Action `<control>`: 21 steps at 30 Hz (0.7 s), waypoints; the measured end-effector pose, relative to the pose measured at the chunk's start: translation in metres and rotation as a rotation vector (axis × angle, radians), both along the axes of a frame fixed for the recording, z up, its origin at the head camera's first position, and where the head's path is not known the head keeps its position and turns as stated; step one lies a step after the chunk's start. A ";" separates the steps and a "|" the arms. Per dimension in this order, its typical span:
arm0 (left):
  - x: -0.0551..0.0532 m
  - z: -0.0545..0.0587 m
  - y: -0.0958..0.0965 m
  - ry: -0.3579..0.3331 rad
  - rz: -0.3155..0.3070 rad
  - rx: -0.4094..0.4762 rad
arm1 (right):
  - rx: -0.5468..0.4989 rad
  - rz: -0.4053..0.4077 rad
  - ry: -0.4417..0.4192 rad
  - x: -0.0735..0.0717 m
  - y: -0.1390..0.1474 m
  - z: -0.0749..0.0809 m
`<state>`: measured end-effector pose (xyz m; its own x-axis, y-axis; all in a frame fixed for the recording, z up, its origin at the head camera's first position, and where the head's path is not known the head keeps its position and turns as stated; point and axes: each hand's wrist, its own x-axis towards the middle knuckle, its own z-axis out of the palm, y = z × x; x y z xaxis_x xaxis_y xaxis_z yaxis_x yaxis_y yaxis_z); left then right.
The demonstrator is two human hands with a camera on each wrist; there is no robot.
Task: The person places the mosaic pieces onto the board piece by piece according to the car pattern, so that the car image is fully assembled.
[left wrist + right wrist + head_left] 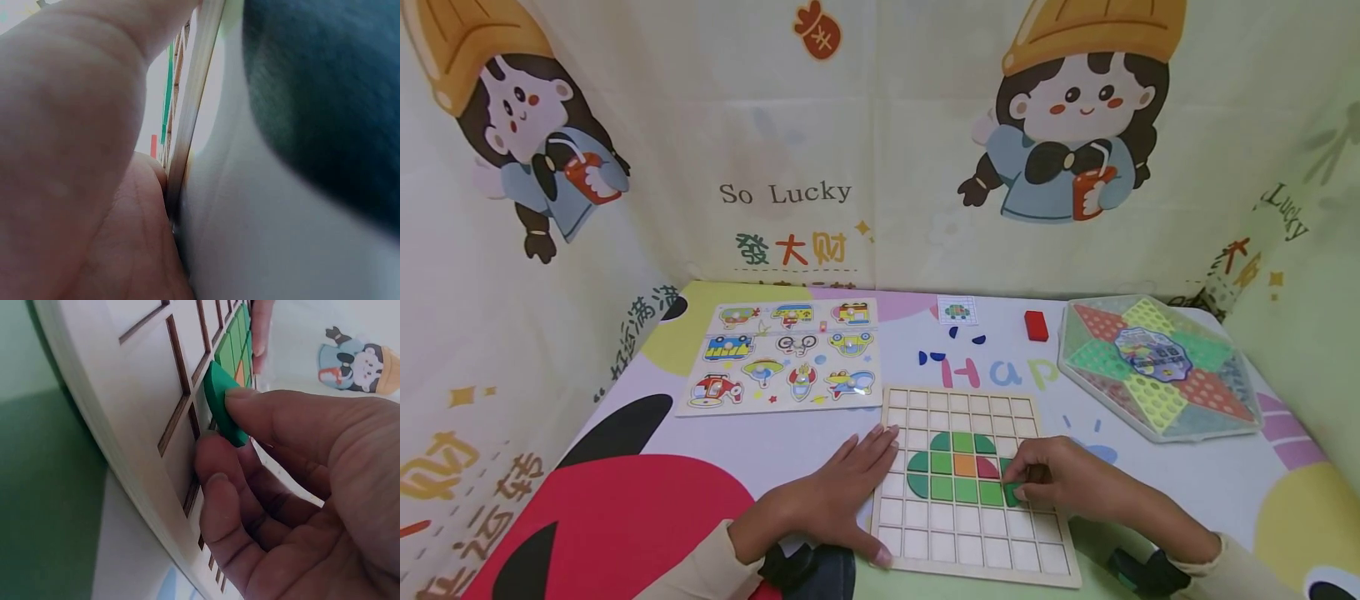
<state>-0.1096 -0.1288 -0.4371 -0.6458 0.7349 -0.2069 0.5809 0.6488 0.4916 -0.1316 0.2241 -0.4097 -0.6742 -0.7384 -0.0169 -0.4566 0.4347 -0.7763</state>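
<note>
A wooden grid board lies in front of me, with green, orange and red pieces set in its middle cells. My left hand rests along the board's left edge, fingers extended and thumb at the near corner. Over the right end of the colored pattern, my right hand pinches a dark green rounded piece between thumb and fingers. The right wrist view has that piece tilted against a cell of the grid. Set pieces include an orange square and a red rounded piece.
Behind the board lie several dark blue half-round pieces, a small pattern card and a red block. A vehicle peg puzzle is at the back left. At the back right sits a hexagonal checkers box.
</note>
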 end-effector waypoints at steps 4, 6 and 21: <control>0.000 0.000 0.000 -0.008 0.002 -0.004 | 0.041 0.001 0.100 0.001 -0.002 0.000; 0.000 0.000 0.000 -0.009 0.003 -0.006 | 0.046 0.006 0.105 0.001 -0.002 0.000; 0.000 0.002 0.000 -0.014 0.005 -0.014 | -0.007 -0.030 -0.026 0.004 -0.004 0.004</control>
<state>-0.1099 -0.1286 -0.4354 -0.6462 0.7288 -0.2262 0.5712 0.6585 0.4900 -0.1281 0.2196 -0.4052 -0.6955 -0.7180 -0.0296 -0.4234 0.4427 -0.7904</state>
